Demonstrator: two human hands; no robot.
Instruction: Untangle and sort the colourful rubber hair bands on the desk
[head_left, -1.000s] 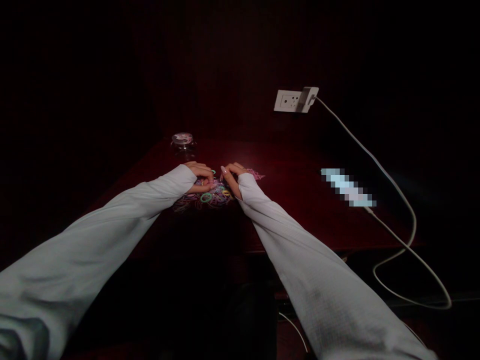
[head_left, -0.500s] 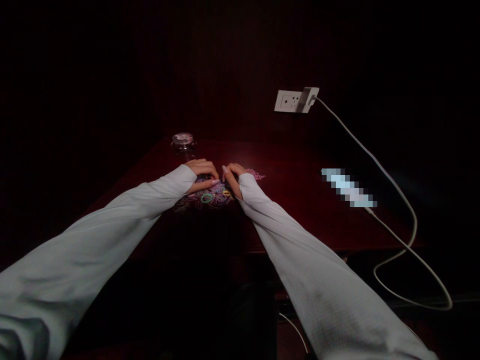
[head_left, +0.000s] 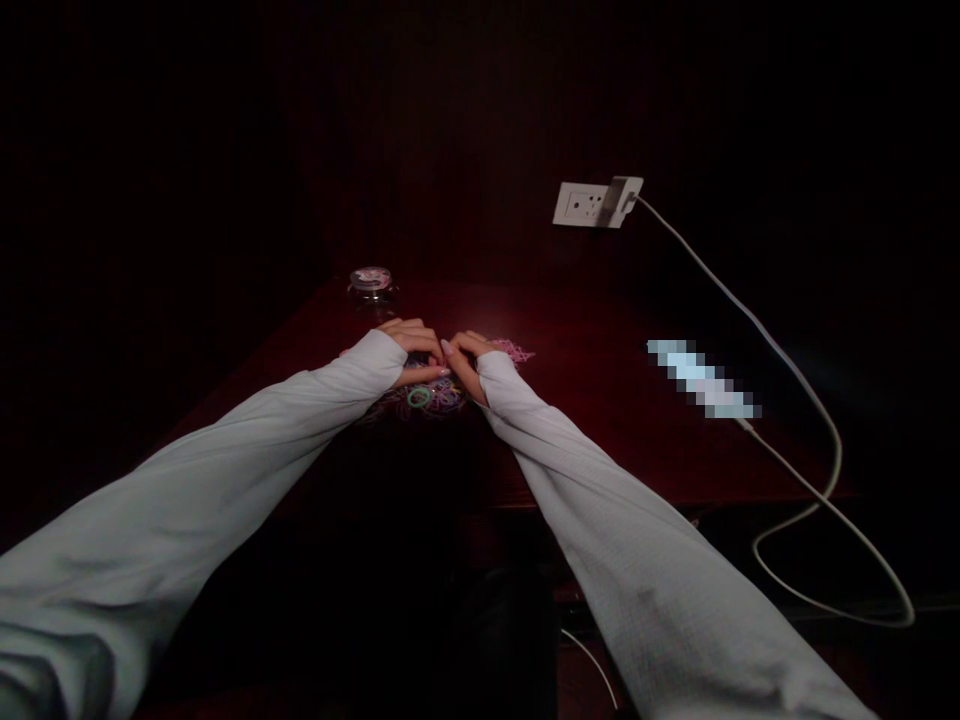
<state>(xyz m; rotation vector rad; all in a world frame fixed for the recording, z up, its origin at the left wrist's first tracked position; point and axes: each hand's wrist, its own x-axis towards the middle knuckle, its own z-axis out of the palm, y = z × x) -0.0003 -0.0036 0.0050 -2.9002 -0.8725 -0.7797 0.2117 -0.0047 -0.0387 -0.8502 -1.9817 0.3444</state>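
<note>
A heap of small coloured elastic bands (head_left: 442,402) lies on the dark red table, a green band (head_left: 419,389) on its near side. Over the heap, my left hand (head_left: 415,345) has its fingers bent and its thumb low among the bands. My right hand (head_left: 468,362) is curled beside it, thumb against the fingers, at the heap's right edge. The fingertips of both hands nearly meet; whatever is between them is too small to make out. Just past my right hand is a cluster of pink elastic bands (head_left: 517,350), partly covered by it.
A clear round jar (head_left: 372,285) with a pink-patterned top stands behind my left hand. On the right lies a blurred-out phone (head_left: 701,380), its white cable (head_left: 802,385) looping past the table edge up to a charger (head_left: 627,197) in the wall socket (head_left: 581,204).
My left hand has moved slightly right, closing the gap to my right hand. A yellow band seen between them before is now covered. The whole view has shifted a little.
</note>
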